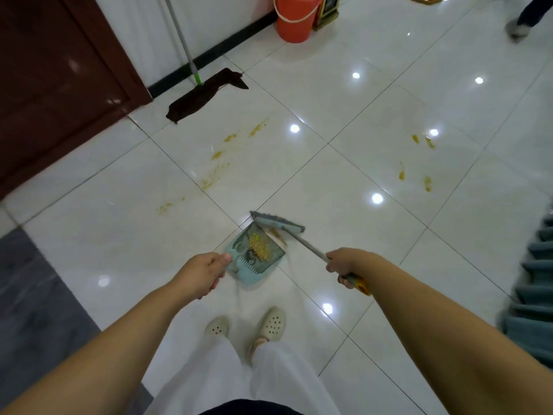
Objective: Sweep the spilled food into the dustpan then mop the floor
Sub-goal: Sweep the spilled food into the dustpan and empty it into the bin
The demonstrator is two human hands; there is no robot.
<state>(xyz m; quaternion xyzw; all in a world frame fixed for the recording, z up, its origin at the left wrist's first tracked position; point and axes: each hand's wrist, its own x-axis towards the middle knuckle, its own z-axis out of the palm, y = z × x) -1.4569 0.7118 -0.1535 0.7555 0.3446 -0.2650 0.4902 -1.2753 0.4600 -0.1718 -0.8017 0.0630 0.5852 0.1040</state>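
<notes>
Open tile ahead; mop, bucket along wall.

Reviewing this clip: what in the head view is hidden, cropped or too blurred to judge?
- Light blue plastic dustpan: its handle is covered by the left hand.
- Grey mop pole: top cut off by the upper edge.
- Orange plastic bucket: rim cropped by the top edge; contents unseen.
- Blue-headed broom: bristle contact with the floor is motion-blurred; the right hand covers part of its handle.
- Foot at top right: blurred, its owner out of frame.
</notes>
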